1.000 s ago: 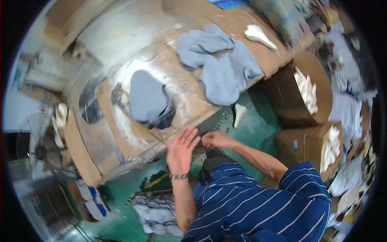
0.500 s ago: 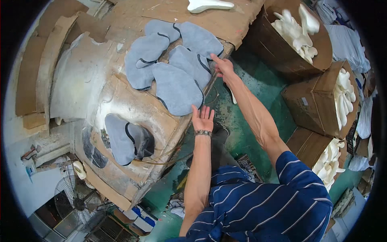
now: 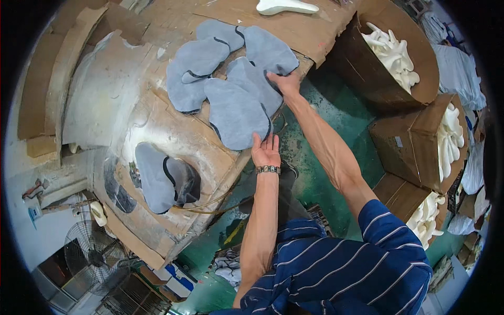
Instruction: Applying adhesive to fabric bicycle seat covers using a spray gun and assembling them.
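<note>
My left hand (image 3: 266,153) and right hand (image 3: 289,85) now reach the grey saddle-shaped fabric pieces heaped on a cardboard-covered worktable (image 3: 176,123); one second ago both were bare of cloth, well short of the heap. My left hand lies palm up at the lower corner of the nearest grey piece (image 3: 236,113), thumb and fingers apart, much as it lay half a second ago. My right hand has changed more: its forefinger then pointed at the heap's edge, and now the thumb rests on the middle grey piece (image 3: 252,81) while the fingers pass out of sight, so I cannot tell whether they have closed on it. Less of that piece's dark edging shows than half a second ago. A single grey piece with a dark side (image 3: 154,178) sits apart at left, and a white saddle shell (image 3: 287,6) lies beyond the heap, both unmoved on the table.
</note>
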Demonstrator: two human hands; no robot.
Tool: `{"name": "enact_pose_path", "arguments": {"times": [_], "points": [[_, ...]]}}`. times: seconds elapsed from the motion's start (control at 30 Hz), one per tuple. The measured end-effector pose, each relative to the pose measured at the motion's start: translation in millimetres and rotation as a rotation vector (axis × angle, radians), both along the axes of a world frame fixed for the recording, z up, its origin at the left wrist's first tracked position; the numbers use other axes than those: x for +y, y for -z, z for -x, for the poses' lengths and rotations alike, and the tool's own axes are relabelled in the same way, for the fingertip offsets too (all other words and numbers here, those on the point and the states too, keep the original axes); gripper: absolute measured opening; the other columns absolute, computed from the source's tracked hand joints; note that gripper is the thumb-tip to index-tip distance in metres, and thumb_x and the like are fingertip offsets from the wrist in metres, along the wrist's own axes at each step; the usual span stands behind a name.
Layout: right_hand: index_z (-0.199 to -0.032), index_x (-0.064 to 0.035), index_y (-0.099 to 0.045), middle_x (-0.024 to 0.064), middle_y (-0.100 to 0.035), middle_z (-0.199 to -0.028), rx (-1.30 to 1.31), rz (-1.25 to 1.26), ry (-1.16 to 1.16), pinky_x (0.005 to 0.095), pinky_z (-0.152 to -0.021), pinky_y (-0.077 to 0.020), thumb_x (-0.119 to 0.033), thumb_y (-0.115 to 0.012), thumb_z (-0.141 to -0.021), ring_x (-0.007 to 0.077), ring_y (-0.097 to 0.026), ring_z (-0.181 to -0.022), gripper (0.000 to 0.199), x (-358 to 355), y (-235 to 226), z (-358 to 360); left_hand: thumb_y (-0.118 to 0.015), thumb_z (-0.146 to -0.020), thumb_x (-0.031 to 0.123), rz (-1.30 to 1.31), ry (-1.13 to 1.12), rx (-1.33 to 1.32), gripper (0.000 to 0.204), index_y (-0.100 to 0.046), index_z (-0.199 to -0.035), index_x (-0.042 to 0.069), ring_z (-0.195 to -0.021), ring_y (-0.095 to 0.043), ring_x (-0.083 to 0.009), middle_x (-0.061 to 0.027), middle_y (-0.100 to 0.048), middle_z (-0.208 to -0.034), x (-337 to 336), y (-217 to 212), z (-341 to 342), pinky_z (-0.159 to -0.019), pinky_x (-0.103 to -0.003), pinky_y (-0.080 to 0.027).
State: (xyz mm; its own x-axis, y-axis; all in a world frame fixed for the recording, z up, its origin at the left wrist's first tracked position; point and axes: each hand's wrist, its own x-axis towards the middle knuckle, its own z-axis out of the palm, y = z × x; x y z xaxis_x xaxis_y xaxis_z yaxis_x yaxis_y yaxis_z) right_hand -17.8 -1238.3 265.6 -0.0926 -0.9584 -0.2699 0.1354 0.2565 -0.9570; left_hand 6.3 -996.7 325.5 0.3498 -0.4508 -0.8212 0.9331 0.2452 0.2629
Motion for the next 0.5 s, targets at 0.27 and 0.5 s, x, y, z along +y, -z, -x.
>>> {"name": "enact_pose_path", "arguments": {"times": [0.27, 0.5], "points": [[-0.124, -0.0026, -0.065, 0.0161, -0.069, -0.120, 0.172, -0.103, 0.056, 0.0380, -0.092, -0.0524, -0.009, -0.086, -0.064, 0.0276, -0.066, -0.109, 0.064, 50.9, -121.1, 8.6, -0.071, -0.099, 0.032, 0.153, 0.019, -0.106, 0.045, -0.058, -0.132, 0.004, -0.123, -0.056, -0.0280, -0.0117, -0.063, -0.128, 36.2, -45.0, -26.5, -0.110, -0.048, -0.048], [-0.121, -0.0024, -0.063, 0.0103, -0.070, -0.111, -0.126, 0.003, 0.396, 0.0373, -0.086, -0.0548, -0.005, -0.082, -0.074, 0.0205, -0.066, -0.098, 0.051, 175.4, -183.0, 130.2, -0.071, -0.099, 0.032, 0.349, 0.341, -0.256, 0.059, -0.048, -0.145, 0.002, -0.129, -0.054, -0.0292, -0.0139, -0.058, -0.140, 98.1, -121.4, -2.9, -0.114, -0.050, -0.042]]}}
